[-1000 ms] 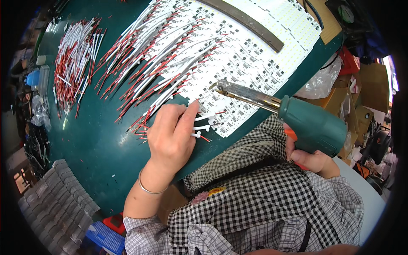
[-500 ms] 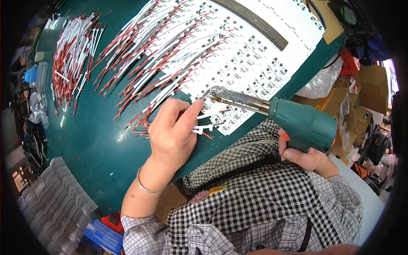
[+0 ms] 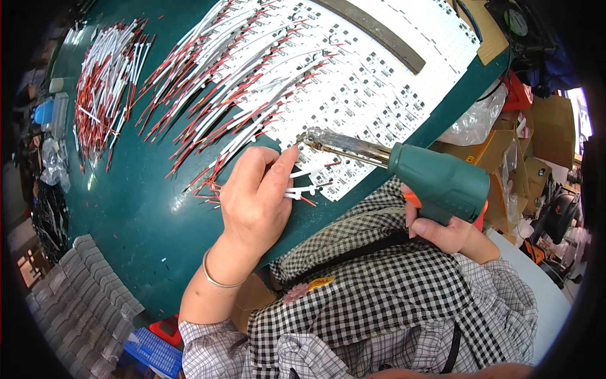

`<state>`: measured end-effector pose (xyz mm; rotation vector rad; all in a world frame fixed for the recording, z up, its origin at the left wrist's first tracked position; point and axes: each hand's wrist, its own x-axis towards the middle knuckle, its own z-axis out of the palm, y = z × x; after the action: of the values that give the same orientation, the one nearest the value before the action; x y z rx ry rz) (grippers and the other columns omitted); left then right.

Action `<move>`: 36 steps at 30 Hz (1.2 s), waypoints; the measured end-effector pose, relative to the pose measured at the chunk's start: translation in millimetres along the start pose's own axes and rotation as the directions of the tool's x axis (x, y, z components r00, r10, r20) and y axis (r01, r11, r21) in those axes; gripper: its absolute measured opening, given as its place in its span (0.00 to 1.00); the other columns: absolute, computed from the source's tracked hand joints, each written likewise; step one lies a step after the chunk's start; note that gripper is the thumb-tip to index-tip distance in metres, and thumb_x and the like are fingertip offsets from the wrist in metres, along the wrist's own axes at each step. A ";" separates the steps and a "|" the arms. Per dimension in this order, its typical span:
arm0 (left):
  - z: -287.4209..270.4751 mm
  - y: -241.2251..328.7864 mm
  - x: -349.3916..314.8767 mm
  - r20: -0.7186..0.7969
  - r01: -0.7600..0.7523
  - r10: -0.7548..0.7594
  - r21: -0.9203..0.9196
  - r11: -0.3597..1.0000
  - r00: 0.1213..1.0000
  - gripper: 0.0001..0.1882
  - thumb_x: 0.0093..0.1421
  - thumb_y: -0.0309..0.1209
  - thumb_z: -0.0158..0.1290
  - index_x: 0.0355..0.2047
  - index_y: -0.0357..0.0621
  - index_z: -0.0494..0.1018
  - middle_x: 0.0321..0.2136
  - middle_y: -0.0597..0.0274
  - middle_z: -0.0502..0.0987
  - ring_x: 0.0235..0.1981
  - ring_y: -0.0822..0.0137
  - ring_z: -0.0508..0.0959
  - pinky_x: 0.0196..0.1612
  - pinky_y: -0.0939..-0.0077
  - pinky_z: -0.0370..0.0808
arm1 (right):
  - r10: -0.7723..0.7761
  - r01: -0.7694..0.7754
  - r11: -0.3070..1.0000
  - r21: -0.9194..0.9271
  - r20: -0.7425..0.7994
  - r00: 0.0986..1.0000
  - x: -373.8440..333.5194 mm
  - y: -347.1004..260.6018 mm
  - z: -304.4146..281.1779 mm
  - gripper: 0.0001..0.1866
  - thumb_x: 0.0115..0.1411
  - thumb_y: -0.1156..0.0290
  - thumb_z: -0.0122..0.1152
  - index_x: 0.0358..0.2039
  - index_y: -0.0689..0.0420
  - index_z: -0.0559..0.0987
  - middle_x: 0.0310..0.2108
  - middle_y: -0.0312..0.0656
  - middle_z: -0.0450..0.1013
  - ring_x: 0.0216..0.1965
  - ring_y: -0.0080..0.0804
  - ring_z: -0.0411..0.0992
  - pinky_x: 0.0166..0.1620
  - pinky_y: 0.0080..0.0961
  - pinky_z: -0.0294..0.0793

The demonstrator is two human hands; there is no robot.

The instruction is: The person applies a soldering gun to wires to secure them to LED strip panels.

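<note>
Left hand: the left hand [image 3: 255, 199] lies on the dark green bench [image 3: 136, 215], fingers curled, thumb and forefinger pinched together on a short white wire [image 3: 302, 189] at the near edge of the panel.
Left grip: closed on that wire, fingertips pressing it down right beside the iron's tip.
Right hand: the right hand [image 3: 449, 232] is wrapped around the handle of a teal soldering gun [image 3: 435, 183], low at the bench edge, over the checked shirt.
Right grip: clamped on the gun's handle; an orange trigger shows under the fingers, though whether it is pressed I cannot tell.
Soldering gun: it points left and slightly up, the long metal barrel reaching over the panel, its tip [image 3: 303, 139] just above the left forefinger.
Panel: a white sheet of small circuit boards [image 3: 379, 82] covers the far right of the bench, dotted with dark parts; a long brown strip [image 3: 372, 28] lies across its top.
Soldered wires: rows of red and white wires [image 3: 233, 82] fan off the panel's left side onto the green surface.
Loose wires: a separate heap of red and white wire pieces [image 3: 104, 82] sits well to the left.
Wrist: a thin silver bangle [image 3: 218, 278] circles the left wrist.
Edges: stacked clear plastic trays [image 3: 82, 297] at lower left, a clear plastic bag [image 3: 476, 120] off the right rim.
</note>
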<state>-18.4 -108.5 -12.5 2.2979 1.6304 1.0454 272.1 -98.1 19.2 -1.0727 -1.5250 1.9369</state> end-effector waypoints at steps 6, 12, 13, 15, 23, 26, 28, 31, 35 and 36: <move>-0.9 1.3 1.9 0.000 -0.009 0.009 0.003 1.000 1.000 0.24 0.35 0.13 0.55 0.37 0.34 0.74 0.25 0.57 0.69 0.24 0.61 0.73 0.24 0.72 0.71 | -0.060 0.062 0.997 -0.052 0.044 0.997 -2.4 7.8 -6.5 0.22 0.55 0.70 0.59 0.49 0.63 0.68 0.28 0.41 0.69 0.24 0.26 0.69 0.27 0.20 0.73; -1.3 0.7 0.4 0.010 -0.003 0.003 0.007 1.000 1.000 0.23 0.35 0.13 0.56 0.37 0.34 0.75 0.25 0.57 0.70 0.25 0.61 0.73 0.24 0.72 0.71 | 0.030 -0.018 0.988 0.156 -0.073 0.997 -3.3 -7.0 -1.5 0.23 0.54 0.70 0.60 0.50 0.63 0.68 0.27 0.42 0.69 0.25 0.26 0.69 0.27 0.21 0.73; -1.2 0.6 0.6 0.013 -0.001 0.001 0.004 1.000 1.000 0.23 0.35 0.13 0.56 0.37 0.34 0.75 0.25 0.57 0.70 0.25 0.62 0.73 0.24 0.72 0.71 | 0.021 -0.013 0.990 0.143 -0.054 0.998 -3.7 -6.4 -2.9 0.23 0.55 0.70 0.59 0.50 0.64 0.69 0.28 0.42 0.69 0.25 0.26 0.69 0.27 0.21 0.73; -1.3 1.5 1.3 0.010 -0.002 0.001 0.004 1.000 1.000 0.23 0.35 0.13 0.56 0.37 0.34 0.75 0.25 0.57 0.70 0.25 0.62 0.73 0.24 0.72 0.71 | -0.007 0.012 0.993 0.113 -0.039 0.999 -5.1 1.2 -4.9 0.23 0.55 0.71 0.59 0.51 0.63 0.68 0.29 0.43 0.69 0.26 0.26 0.69 0.27 0.21 0.73; -1.1 1.1 2.5 0.029 0.010 -0.010 -0.002 1.000 1.000 0.23 0.36 0.13 0.56 0.38 0.35 0.75 0.25 0.58 0.70 0.24 0.62 0.72 0.24 0.72 0.71 | -0.027 0.028 0.996 0.084 -0.014 1.000 -2.6 5.4 -4.2 0.20 0.56 0.75 0.57 0.49 0.63 0.69 0.32 0.43 0.69 0.27 0.26 0.70 0.27 0.21 0.74; -1.3 1.0 1.6 0.025 0.006 -0.006 0.012 1.000 1.000 0.23 0.36 0.13 0.56 0.38 0.35 0.75 0.25 0.58 0.69 0.24 0.62 0.72 0.24 0.72 0.71 | 0.002 -0.002 1.000 0.002 0.062 0.998 -1.1 8.7 -9.8 0.19 0.56 0.74 0.56 0.48 0.63 0.68 0.34 0.42 0.69 0.27 0.27 0.70 0.27 0.22 0.74; -1.1 0.7 1.0 0.015 -0.001 0.001 0.006 1.000 1.000 0.23 0.35 0.13 0.56 0.37 0.35 0.75 0.25 0.58 0.69 0.24 0.62 0.72 0.24 0.72 0.71 | -0.061 0.072 0.993 -0.093 0.118 0.991 -1.8 15.1 -11.6 0.20 0.55 0.73 0.58 0.48 0.63 0.68 0.31 0.42 0.70 0.25 0.27 0.70 0.27 0.21 0.74; -1.4 0.4 2.3 0.012 -0.005 0.005 -0.009 1.000 1.000 0.23 0.35 0.13 0.56 0.37 0.35 0.75 0.25 0.58 0.69 0.24 0.62 0.72 0.24 0.72 0.71 | -0.044 0.054 0.980 0.191 -0.056 0.997 -5.4 -1.6 -1.2 0.24 0.55 0.82 0.56 0.53 0.65 0.65 0.37 0.43 0.71 0.29 0.23 0.70 0.27 0.18 0.72; -0.7 1.8 3.1 0.002 0.009 -0.009 0.033 0.999 1.000 0.22 0.36 0.11 0.54 0.36 0.38 0.78 0.24 0.59 0.71 0.22 0.67 0.74 0.22 0.76 0.71 | -0.108 0.119 0.967 0.226 -0.058 0.992 -3.4 -1.5 -4.0 0.27 0.55 0.82 0.55 0.56 0.66 0.62 0.47 0.48 0.68 0.29 0.25 0.70 0.27 0.19 0.75; -0.5 1.8 2.8 0.003 0.013 -0.014 0.032 0.999 1.000 0.22 0.36 0.11 0.54 0.36 0.38 0.78 0.24 0.59 0.71 0.22 0.68 0.74 0.22 0.76 0.71 | -0.014 0.042 0.978 0.205 -0.134 0.991 -3.0 -6.3 0.9 0.27 0.52 0.73 0.60 0.53 0.64 0.65 0.35 0.45 0.69 0.25 0.26 0.70 0.27 0.20 0.73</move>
<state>-16.7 -106.9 -10.0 2.3041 1.6712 1.0191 272.4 -99.0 26.2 -1.0590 -1.2312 1.9162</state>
